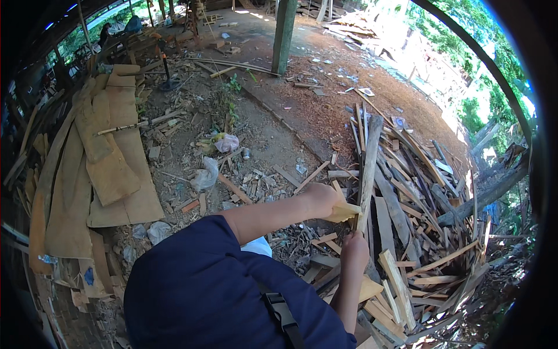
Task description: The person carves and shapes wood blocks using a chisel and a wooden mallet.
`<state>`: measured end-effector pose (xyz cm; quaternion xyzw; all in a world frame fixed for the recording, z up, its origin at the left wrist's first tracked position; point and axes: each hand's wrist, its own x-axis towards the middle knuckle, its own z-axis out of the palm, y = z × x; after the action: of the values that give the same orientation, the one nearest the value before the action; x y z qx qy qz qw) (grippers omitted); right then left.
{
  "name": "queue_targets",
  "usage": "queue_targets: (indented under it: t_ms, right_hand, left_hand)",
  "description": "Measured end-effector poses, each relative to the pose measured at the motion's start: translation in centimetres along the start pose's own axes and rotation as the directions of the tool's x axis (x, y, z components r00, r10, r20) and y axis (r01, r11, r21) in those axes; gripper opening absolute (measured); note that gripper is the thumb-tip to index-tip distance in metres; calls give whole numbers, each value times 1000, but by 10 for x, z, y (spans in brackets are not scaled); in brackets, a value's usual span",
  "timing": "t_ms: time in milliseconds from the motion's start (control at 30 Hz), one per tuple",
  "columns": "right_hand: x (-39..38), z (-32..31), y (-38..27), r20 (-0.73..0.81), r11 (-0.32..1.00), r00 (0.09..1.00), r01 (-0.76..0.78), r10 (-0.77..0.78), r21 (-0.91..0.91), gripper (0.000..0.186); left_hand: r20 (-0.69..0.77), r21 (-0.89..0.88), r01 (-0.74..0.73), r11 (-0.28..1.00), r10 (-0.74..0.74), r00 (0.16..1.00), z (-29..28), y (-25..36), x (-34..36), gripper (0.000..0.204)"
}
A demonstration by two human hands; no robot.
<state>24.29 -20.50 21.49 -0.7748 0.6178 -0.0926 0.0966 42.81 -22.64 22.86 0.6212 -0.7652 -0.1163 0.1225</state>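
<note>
My left hand (pixel 321 199) is closed on a pale yellowish flat piece of wood (pixel 344 212), which reaches across to a long weathered grey wooden pole (pixel 370 157). Just below that, my right hand (pixel 354 250) is wrapped around the lower end of the pole, which stands out over a heap of scrap planks and sticks (pixel 418 209). Another pale board (pixel 370 288) shows beside my right forearm. My dark blue sleeve covers much of the lower view.
Large curved sheets of wood (pixel 116 163) are stacked at left. Plastic bags (pixel 204 173) and offcuts litter the dirt. A concrete post (pixel 283 38) stands ahead, a black-based tool with an orange part (pixel 165 64) behind. A thick log (pixel 482 198) lies at right.
</note>
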Motion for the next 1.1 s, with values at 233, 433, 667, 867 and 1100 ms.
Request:
queue_targets:
  t_ms: [233, 433, 667, 867, 1100]
  right_hand:
    - [-9, 14, 6, 49, 999, 999, -24, 22, 27, 24]
    - [-20, 24, 12, 159, 991, 983, -104, 90, 80, 26]
    - [-15, 15, 4, -6, 998, 1000, 25, -25, 59, 21]
    - [-20, 20, 2, 91, 998, 996, 11, -17, 65, 20]
    - [-19, 28, 15, 147, 988, 982, -128, 115, 83, 25]
  left_hand:
    - [-85, -5, 167, 986, -167, 982, 33, -10, 12, 15]
    - [2, 15, 95, 995, -95, 995, 35, -25, -4, 17]
    - [23, -53, 81, 995, -79, 997, 10, -14, 5, 24]
    - [174, -253, 151, 956, -109, 979, 36, -39, 6, 32]
    - [105, -143, 42, 989, -27, 994, 38, -4, -6, 25]
